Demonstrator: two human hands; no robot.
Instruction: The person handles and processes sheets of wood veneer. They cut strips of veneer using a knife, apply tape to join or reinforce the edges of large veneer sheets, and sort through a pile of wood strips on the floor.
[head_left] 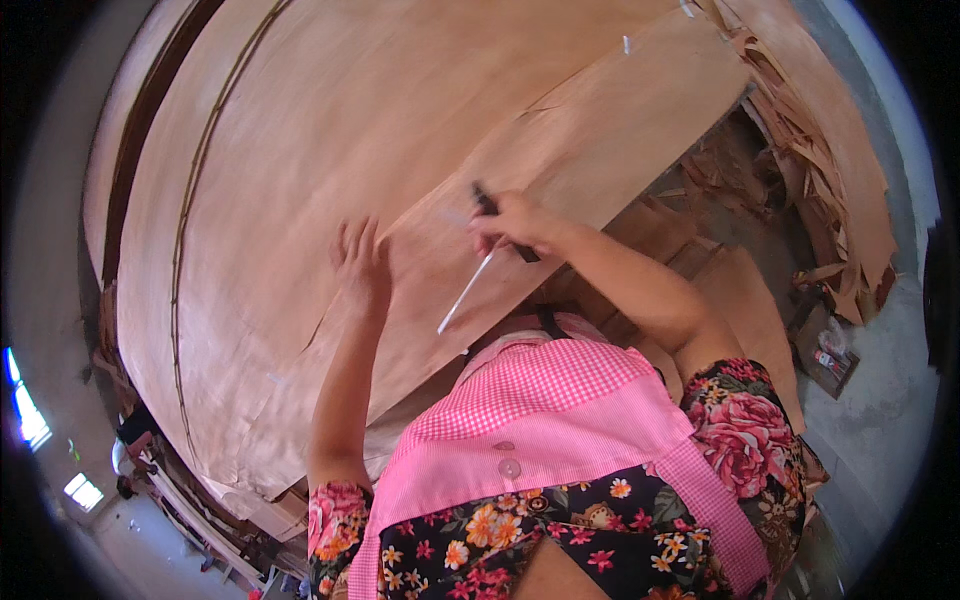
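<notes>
My left hand [360,265] rests on a large, thin wood veneer sheet [280,140], fingers stretched out beside a split or seam running diagonally. My right hand [515,225] grips a black handled tool [525,252], slightly to the right of the seam; which kind of tool it is, I cannot make out. A narrow white strip [462,296] extends from under those fingers down-left across the veneer. Small white pieces [627,45] stick to the sheet near the top.
Torn veneer scraps [790,150] pile along the right, with a small wooden box [825,360] holding items below them. A long thin dark strip [205,150] crosses the sheet at left. Another person [125,460] is at lower left, near long boards [185,510] and bright windows.
</notes>
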